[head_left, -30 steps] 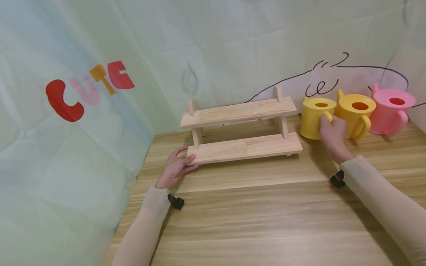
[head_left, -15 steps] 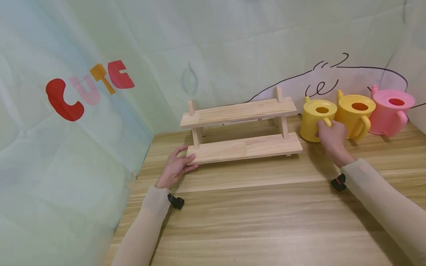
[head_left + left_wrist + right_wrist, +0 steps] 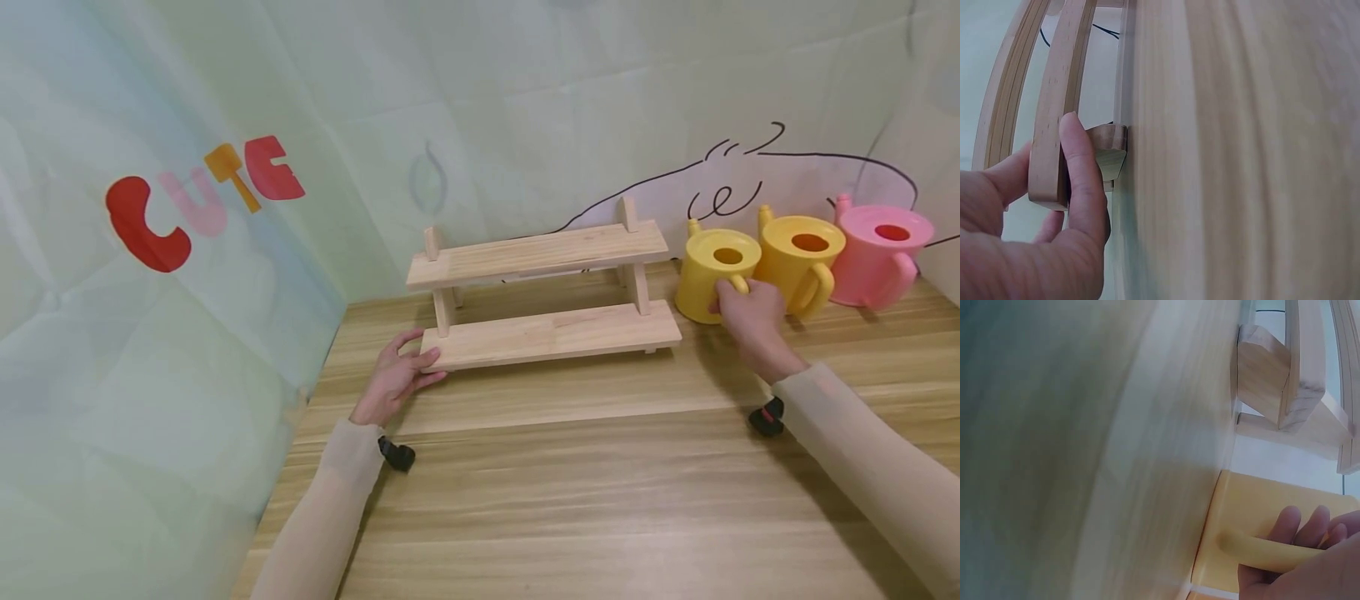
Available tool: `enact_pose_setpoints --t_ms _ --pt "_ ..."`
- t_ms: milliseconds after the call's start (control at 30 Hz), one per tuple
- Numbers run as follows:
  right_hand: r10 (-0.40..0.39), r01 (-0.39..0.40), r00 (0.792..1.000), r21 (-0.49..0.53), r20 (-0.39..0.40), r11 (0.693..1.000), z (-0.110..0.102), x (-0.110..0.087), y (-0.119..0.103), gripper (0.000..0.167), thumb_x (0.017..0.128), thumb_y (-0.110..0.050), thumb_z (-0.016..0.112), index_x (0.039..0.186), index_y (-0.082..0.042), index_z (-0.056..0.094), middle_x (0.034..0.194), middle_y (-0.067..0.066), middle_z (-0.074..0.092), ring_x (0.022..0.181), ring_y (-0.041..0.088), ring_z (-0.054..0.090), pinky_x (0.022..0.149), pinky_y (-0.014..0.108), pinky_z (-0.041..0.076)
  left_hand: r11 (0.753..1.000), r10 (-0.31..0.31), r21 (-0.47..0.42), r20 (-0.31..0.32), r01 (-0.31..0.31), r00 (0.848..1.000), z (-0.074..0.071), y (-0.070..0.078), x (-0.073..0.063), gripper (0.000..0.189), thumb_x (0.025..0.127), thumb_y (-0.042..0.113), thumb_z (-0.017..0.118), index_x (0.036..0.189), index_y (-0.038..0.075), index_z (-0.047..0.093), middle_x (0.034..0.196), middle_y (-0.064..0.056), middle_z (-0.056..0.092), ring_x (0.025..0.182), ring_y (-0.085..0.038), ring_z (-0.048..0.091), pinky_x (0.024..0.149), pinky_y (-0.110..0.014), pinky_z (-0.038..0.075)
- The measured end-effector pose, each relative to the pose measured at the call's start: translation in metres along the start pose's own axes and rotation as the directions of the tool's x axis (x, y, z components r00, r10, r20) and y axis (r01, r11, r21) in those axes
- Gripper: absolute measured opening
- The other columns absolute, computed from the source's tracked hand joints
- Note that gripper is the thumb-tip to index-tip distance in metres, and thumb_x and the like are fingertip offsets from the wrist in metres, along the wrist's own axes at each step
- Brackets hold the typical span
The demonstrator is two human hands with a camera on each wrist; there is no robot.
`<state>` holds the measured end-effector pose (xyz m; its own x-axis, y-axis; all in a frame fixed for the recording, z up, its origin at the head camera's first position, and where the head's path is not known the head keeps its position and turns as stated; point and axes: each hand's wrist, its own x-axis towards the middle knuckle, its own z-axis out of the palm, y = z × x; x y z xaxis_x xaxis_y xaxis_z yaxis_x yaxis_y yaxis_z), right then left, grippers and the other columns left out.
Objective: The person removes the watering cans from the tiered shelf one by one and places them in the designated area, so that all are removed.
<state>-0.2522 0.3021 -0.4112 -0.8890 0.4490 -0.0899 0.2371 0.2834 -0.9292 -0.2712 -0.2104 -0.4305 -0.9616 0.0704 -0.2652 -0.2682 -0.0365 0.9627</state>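
A two-tier wooden shelf (image 3: 555, 332) stands by the back wall. At the lower tier's left end, my left hand (image 3: 392, 379) grips the board; the left wrist view has the board end (image 3: 1049, 169) between thumb and fingers. My right hand (image 3: 756, 323) holds a light yellow watering can (image 3: 697, 279) by its handle (image 3: 1266, 553), fingers curled behind it. This can is upright, just right of the shelf, its base on or very near the table. Beside it stand a deeper yellow watering can (image 3: 780, 262) and a pink watering can (image 3: 855, 258).
The wood-grain table (image 3: 555, 492) reaches toward me from the shelf. A fabric wall (image 3: 480, 117) closes off the back, and another with the letters CUTE (image 3: 161, 250) rises on the left.
My right hand has drawn the light yellow watering can slightly toward me. The left hand and shelf have stayed in place.
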Motion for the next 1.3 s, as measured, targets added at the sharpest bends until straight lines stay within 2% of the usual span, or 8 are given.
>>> enact_pose_setpoints --t_ms 367,533,767,900,967,1100,1200,1300 --pt "-0.019 0.019 1.0 -0.061 0.01 0.998 -0.002 0.003 0.002 0.027 0.097 -0.027 0.054 0.077 -0.023 0.071 0.057 -0.024 0.061 0.067 0.006 0.051 0.055 0.021 0.044 1.0 -0.003 -0.001 -0.013 0.003 1.0 0.0 -0.003 0.002 0.069 0.109 0.001 0.062 0.169 0.011 0.03 0.14 -0.018 0.054 0.098 -0.014 0.072 0.085 -0.024 0.071" --pt "-0.014 0.016 1.0 -0.085 0.018 0.996 -0.003 0.003 0.002 0.022 0.098 -0.027 0.054 0.09 -0.016 0.072 0.059 -0.025 0.06 0.07 0.006 0.052 0.057 0.02 0.045 1.0 -0.003 -0.001 -0.015 0.003 1.0 0.0 -0.004 0.002 0.069 0.109 0.001 0.062 0.169 0.011 0.03 0.139 -0.017 0.054 0.098 -0.015 0.073 0.085 -0.025 0.071" --pt "-0.039 0.034 0.999 -0.186 -0.022 0.982 -0.004 -0.006 0.001 0.035 0.103 -0.035 0.058 0.116 -0.002 0.058 0.108 0.008 0.057 0.098 0.022 0.051 0.068 0.022 0.044 0.999 -0.009 0.038 -0.041 0.011 0.999 0.0 -0.003 0.002 0.068 0.108 0.001 0.064 0.168 0.009 0.033 0.134 -0.016 0.056 0.09 -0.013 0.075 0.082 -0.025 0.072" --pt "-0.075 0.06 0.994 -0.193 -0.074 0.979 -0.004 -0.013 -0.001 0.056 0.103 -0.041 0.063 0.133 0.003 0.045 0.119 0.012 0.048 0.113 0.028 0.045 0.083 0.028 0.039 0.987 0.023 0.161 -0.087 -0.008 0.996 0.001 0.0 0.0 0.067 0.105 0.005 0.072 0.164 0.007 0.04 0.129 -0.017 0.059 0.089 -0.013 0.074 0.077 -0.023 0.07" --pt "-0.114 0.093 0.988 -0.19 -0.105 0.978 -0.003 -0.017 -0.003 0.064 0.101 -0.04 0.066 0.141 0.003 0.04 0.124 0.012 0.044 0.118 0.029 0.042 0.091 0.033 0.04 0.958 0.067 0.285 -0.114 -0.032 0.991 0.0 0.004 -0.003 0.068 0.103 0.01 0.077 0.162 0.006 0.045 0.133 -0.019 0.061 0.097 -0.017 0.074 0.077 -0.022 0.068" --pt "-0.259 0.222 0.952 -0.217 -0.163 0.951 0.0 -0.027 -0.009 0.074 0.1 -0.037 0.069 0.15 0.006 0.035 0.14 0.023 0.039 0.128 0.036 0.037 0.105 0.047 0.039 0.845 0.187 0.528 -0.135 -0.089 0.973 -0.004 0.014 -0.01 0.067 0.101 0.021 0.08 0.16 0.006 0.051 0.148 -0.025 0.062 0.129 -0.035 0.067 0.098 -0.035 0.065" --pt "-0.376 0.33 0.912 -0.253 -0.162 0.909 0.002 -0.034 -0.014 0.074 0.101 -0.037 0.068 0.152 0.008 0.038 0.145 0.03 0.039 0.13 0.043 0.037 0.107 0.055 0.037 0.766 0.265 0.625 -0.1 -0.147 0.959 -0.005 0.018 -0.011 0.068 0.103 0.026 0.078 0.16 0.004 0.049 0.157 -0.027 0.057 0.146 -0.043 0.055 0.119 -0.052 0.056" --pt "-0.472 0.43 0.874 -0.271 -0.112 0.861 0.005 -0.039 -0.017 0.072 0.102 -0.037 0.069 0.15 0.009 0.043 0.143 0.033 0.044 0.13 0.046 0.04 0.107 0.058 0.037 0.681 0.325 0.702 -0.037 -0.207 0.945 -0.005 0.021 -0.012 0.071 0.104 0.031 0.077 0.162 0.001 0.046 0.163 -0.027 0.051 0.152 -0.045 0.049 0.126 -0.06 0.05"
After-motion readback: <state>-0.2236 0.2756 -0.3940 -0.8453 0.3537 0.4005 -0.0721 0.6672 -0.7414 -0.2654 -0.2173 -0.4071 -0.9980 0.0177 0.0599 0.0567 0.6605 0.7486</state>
